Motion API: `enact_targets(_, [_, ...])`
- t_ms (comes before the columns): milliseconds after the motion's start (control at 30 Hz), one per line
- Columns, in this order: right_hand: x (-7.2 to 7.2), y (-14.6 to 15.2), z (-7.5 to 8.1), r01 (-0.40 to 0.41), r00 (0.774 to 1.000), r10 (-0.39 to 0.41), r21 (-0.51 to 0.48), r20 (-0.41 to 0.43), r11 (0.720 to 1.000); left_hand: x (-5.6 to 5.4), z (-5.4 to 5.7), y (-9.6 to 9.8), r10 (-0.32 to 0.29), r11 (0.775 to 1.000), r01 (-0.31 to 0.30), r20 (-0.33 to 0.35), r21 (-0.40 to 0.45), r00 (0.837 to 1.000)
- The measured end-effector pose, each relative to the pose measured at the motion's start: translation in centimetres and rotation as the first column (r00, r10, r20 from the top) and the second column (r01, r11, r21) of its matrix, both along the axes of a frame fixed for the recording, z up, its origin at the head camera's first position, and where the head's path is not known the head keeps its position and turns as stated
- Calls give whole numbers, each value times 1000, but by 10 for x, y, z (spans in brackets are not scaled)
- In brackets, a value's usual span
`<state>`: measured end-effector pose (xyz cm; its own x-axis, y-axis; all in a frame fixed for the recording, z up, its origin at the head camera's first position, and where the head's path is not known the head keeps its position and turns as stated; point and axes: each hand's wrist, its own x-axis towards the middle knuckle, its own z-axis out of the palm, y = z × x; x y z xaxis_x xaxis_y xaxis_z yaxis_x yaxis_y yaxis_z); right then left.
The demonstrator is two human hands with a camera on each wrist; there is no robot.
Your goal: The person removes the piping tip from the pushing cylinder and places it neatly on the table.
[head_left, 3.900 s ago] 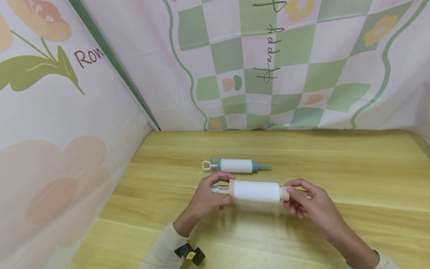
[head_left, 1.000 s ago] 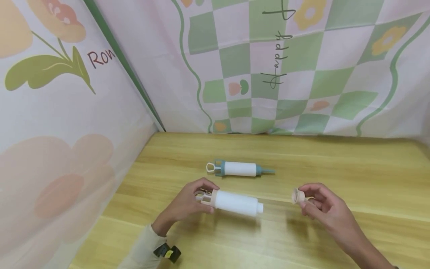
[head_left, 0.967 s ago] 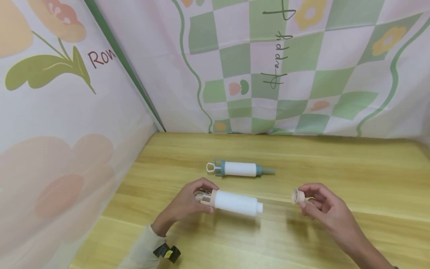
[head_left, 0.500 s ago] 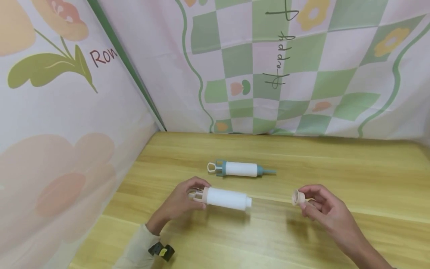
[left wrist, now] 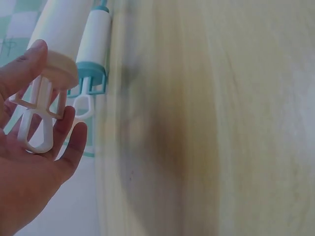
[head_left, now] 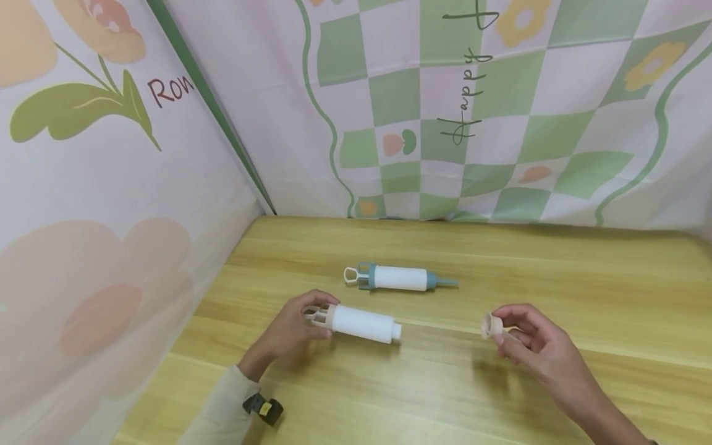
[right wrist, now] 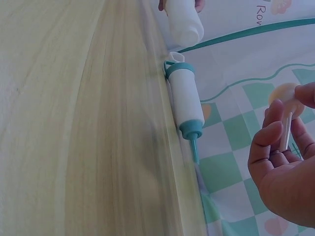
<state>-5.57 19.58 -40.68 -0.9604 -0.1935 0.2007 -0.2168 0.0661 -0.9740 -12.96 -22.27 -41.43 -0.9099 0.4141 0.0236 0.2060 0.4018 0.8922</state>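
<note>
My left hand [head_left: 295, 324] holds a plunger syringe [head_left: 364, 324] by its beige collar, thumb and fingers around the handle end. Its white barrel slants over the table, and the bare narrow neck points right. The pale looped plunger handle [left wrist: 37, 128] shows beside the palm in the left wrist view. Off to the right, my right hand [head_left: 536, 346] pinches a beige nozzle cap [head_left: 492, 326], its open mouth facing left toward the neck. A thin clear spout [right wrist: 286, 130] hangs from the cap among the fingers in the right wrist view.
A second syringe [head_left: 400, 278], white with teal ends and a thin teal nozzle, lies on the wooden table [head_left: 556, 266] behind the hands. Printed cloth [head_left: 434, 173] hangs at the back and left. A black band device [head_left: 263, 408] sits on the left wrist.
Earlier the nozzle cap was on the syringe; it is now apart in my right hand. Over the last second my left hand has drawn the syringe further left, while the right hand stayed almost still.
</note>
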Motion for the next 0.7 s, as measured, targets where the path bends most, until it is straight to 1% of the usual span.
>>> enact_targets(167, [0,-1,0,-2,1000,2,-6,-2,1000,-3,-3,-3,12,1000,-12,26,1,1000])
enact_targets(300, [0,-1,1,3,1000,-3,14,11,1000,-4,-5,-7,12,1000,-11,39,-4,999])
enact_targets(467, [0,-1,0,9,1000,-9,12,19,1000,-6,-7,-10,-1,1000,2,37,-15,999])
enact_targets(700, [-2,-2,-4,-2,1000,3,-25,19,1000,-7,-14,-12,2,998,-1,24,-70,1000])
